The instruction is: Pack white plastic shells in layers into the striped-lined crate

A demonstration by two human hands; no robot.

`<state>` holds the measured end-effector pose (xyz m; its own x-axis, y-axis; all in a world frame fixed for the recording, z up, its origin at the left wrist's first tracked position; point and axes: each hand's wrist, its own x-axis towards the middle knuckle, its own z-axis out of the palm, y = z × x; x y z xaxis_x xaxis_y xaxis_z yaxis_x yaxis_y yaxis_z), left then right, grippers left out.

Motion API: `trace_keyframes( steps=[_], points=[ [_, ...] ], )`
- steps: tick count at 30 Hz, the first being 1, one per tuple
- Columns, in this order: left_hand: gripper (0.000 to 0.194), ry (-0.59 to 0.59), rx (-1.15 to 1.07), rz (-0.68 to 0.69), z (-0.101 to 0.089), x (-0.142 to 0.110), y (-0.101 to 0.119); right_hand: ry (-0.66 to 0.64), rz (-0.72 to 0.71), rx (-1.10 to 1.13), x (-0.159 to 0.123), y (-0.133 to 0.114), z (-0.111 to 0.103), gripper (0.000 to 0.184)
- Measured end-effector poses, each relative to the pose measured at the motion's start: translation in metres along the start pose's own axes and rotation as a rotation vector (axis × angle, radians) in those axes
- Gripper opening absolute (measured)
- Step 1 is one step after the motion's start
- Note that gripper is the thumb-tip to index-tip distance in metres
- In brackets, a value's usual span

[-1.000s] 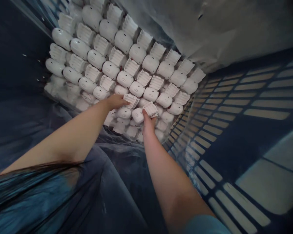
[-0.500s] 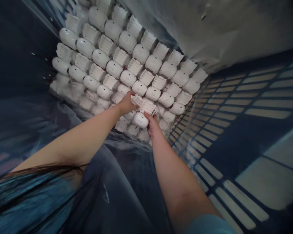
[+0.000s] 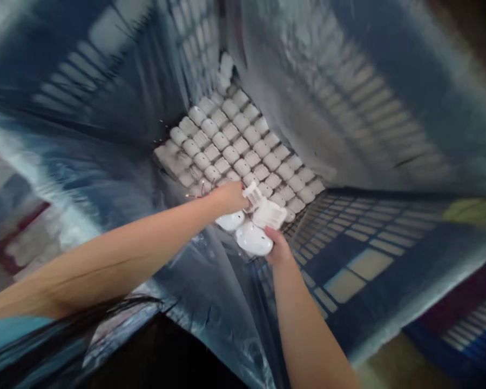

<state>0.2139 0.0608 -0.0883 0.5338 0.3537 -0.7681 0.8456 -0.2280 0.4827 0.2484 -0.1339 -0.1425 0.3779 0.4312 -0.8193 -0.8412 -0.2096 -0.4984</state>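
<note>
My left hand (image 3: 231,197) is closed on a small group of white plastic housings, with its fingertips partly hidden behind them. My right hand (image 3: 278,246) grips the same group from the right, thumb on top. In the group are a glossy rounded housing (image 3: 254,239), a ribbed white piece (image 3: 269,214) and, by my left wrist, another rounded housing (image 3: 229,221). Thin reddish wires (image 3: 198,194) stick out left of my left hand. Below and beyond, rows of similar white housings (image 3: 230,154) alternate rounded and ribbed pieces.
A deep blue crate with slotted walls (image 3: 340,237) surrounds the rows. Clear plastic sheeting (image 3: 210,275) lines it and hangs over its near wall. The crate's rim (image 3: 433,302) runs along the right. Dark hair strands (image 3: 117,308) cross the lower left.
Both hands have lifted the group of white housings up from the rows, towards me. The view has drawn back, so the crate's walls and rim now show.
</note>
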Motion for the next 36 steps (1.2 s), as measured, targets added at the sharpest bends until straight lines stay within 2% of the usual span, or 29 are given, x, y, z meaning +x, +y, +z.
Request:
trace_keyframes(
  steps=[3,5,7,9,11,13,15,17,20,23,25,27,29,32,34,36],
  points=[
    [0.04,0.132,-0.051,0.109,-0.031,-0.087,0.011,-0.011,-0.07,-0.194,-0.066,-0.037,0.005,0.043],
    [0.035,0.239,-0.186,0.206,-0.045,-0.147,0.007,-0.024,-0.094,-0.369,-0.107,-0.058,0.006,0.04],
    [0.034,0.356,-0.346,0.26,-0.053,-0.202,-0.006,-0.073,-0.092,-0.548,-0.139,-0.075,0.016,0.038],
    [0.036,0.459,-0.504,0.245,-0.056,-0.251,-0.03,-0.164,-0.084,-0.711,-0.165,-0.081,0.042,0.043],
    [0.035,0.569,-0.652,0.175,-0.054,-0.292,-0.062,-0.324,-0.093,-0.814,-0.186,-0.072,0.085,0.054],
    [0.034,0.679,-0.794,0.078,-0.05,-0.326,-0.103,-0.503,-0.076,-0.845,-0.204,-0.048,0.137,0.064],
    [0.034,0.76,-0.945,-0.033,-0.046,-0.352,-0.15,-0.627,0.006,-0.831,-0.217,-0.012,0.191,0.071],
    [0.034,0.762,-1.116,-0.125,-0.042,-0.371,-0.203,-0.699,0.114,-0.805,-0.221,0.034,0.237,0.073],
    [0.035,0.736,-1.405,-0.24,-0.033,-0.388,-0.286,-0.757,0.236,-0.776,-0.213,0.111,0.284,0.071],
    [0.043,0.781,-1.639,-0.32,-0.022,-0.392,-0.369,-0.748,0.346,-0.787,-0.186,0.181,0.314,0.063],
    [0.049,0.825,-1.706,-0.357,-0.017,-0.387,-0.42,-0.703,0.361,-0.818,-0.161,0.218,0.331,0.058],
    [0.054,0.892,-1.689,-0.371,-0.014,-0.374,-0.464,-0.622,0.317,-0.842,-0.13,0.247,0.35,0.054],
    [0.054,0.935,-1.652,-0.347,-0.014,-0.357,-0.5,-0.525,0.25,-0.855,-0.095,0.268,0.369,0.049],
    [0.048,0.913,-1.708,-0.267,-0.02,-0.323,-0.538,-0.42,0.186,-0.889,-0.04,0.293,0.4,0.04],
    [0.044,0.907,-1.773,-0.23,-0.028,-0.298,-0.557,-0.393,0.189,-0.925,-0.005,0.31,0.423,0.032],
    [0.039,0.93,-1.795,-0.208,-0.038,-0.273,-0.576,-0.418,0.218,-0.953,0.025,0.33,0.446,0.025]
  ],
)
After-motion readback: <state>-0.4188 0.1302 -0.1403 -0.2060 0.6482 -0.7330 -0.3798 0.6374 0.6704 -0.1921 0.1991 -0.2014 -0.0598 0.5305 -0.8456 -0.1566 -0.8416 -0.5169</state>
